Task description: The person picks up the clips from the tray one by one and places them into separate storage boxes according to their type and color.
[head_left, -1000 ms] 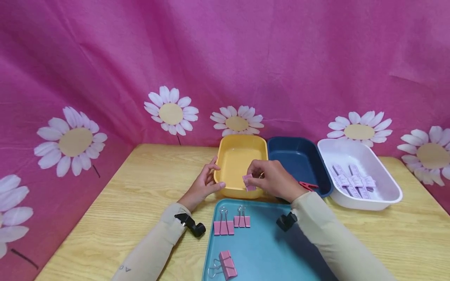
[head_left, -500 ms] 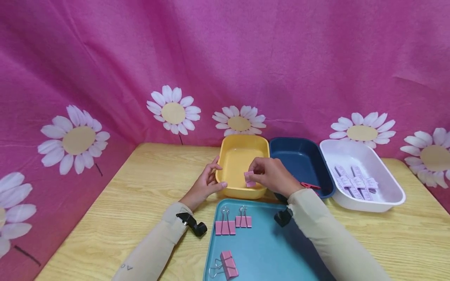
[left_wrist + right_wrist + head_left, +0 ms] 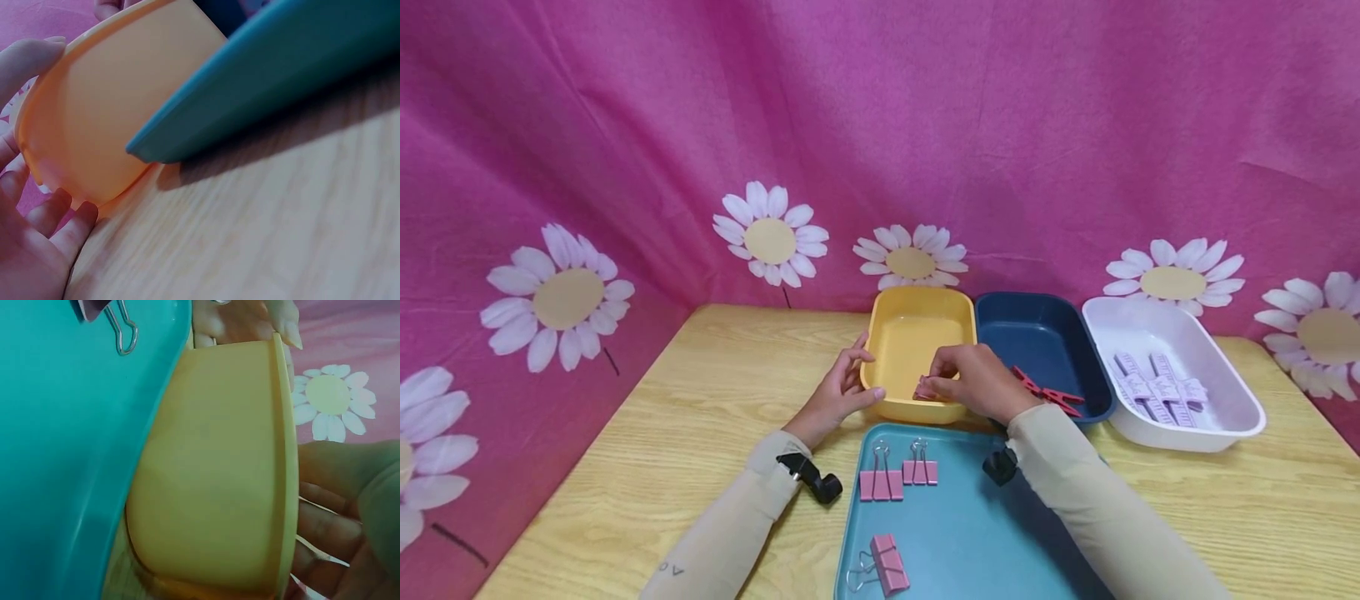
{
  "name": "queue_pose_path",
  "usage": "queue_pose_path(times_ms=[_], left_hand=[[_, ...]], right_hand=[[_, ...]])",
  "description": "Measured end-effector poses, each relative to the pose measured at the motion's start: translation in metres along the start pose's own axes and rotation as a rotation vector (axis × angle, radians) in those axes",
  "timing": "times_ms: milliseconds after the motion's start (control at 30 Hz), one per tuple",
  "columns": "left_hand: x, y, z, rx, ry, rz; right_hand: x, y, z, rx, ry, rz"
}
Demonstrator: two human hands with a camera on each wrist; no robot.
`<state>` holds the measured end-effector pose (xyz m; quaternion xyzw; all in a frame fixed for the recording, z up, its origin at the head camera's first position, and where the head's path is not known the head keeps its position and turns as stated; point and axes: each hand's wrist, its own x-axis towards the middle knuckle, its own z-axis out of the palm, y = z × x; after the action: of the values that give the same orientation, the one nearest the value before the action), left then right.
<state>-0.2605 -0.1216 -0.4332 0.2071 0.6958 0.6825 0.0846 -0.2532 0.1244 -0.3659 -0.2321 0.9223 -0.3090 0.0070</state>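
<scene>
A pink binder clip (image 3: 923,388) is pinched in my right hand (image 3: 973,382), low inside the yellow bin (image 3: 904,333) near its front wall. The hand partly covers the clip, and in the right wrist view the bin's wall hides it. My left hand (image 3: 838,393) holds the bin's front left corner, thumb at the rim and fingers along the outer side. On the teal tray (image 3: 977,517) lie a large pink binder clip (image 3: 881,485), a smaller pink binder clip (image 3: 920,472), and another pink binder clip (image 3: 890,565) nearer me.
Right of the yellow bin stands a navy bin (image 3: 1026,333) with red clothespins (image 3: 1051,393). Beyond it, a white bin (image 3: 1213,421) holds lilac strips (image 3: 1157,392) with ruler-like marks. A pink flowered cloth (image 3: 880,125) hangs behind the wooden table (image 3: 647,417).
My right hand has lowered the pink binder clip toward the bin's floor, slightly left, and the clip has tilted. More of the red clothespins shows. My left hand stays on the bin.
</scene>
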Motion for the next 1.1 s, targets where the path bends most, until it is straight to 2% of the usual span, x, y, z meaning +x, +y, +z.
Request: queue_pose_path(times_ms=[200,500,767,900,1100], left_hand=[[-0.007,0.013,0.004,0.012,-0.012,-0.023],[0.003,-0.01,-0.001,0.01,0.019,-0.011],[0.003,-0.012,-0.003,0.015,0.019,0.035],[0.002,-0.011,-0.003,0.001,0.012,0.025],[0.004,-0.01,-0.002,0.008,0.011,0.0]], right_hand=[[-0.001,0.001,0.004,-0.043,-0.05,0.004],[-0.001,-0.002,0.002,-0.125,-0.023,-0.012],[-0.004,-0.006,-0.002,-0.113,-0.009,-0.018],[-0.007,-0.008,-0.004,-0.111,-0.009,-0.017],[-0.015,-0.009,-0.01,-0.104,0.035,-0.092]])
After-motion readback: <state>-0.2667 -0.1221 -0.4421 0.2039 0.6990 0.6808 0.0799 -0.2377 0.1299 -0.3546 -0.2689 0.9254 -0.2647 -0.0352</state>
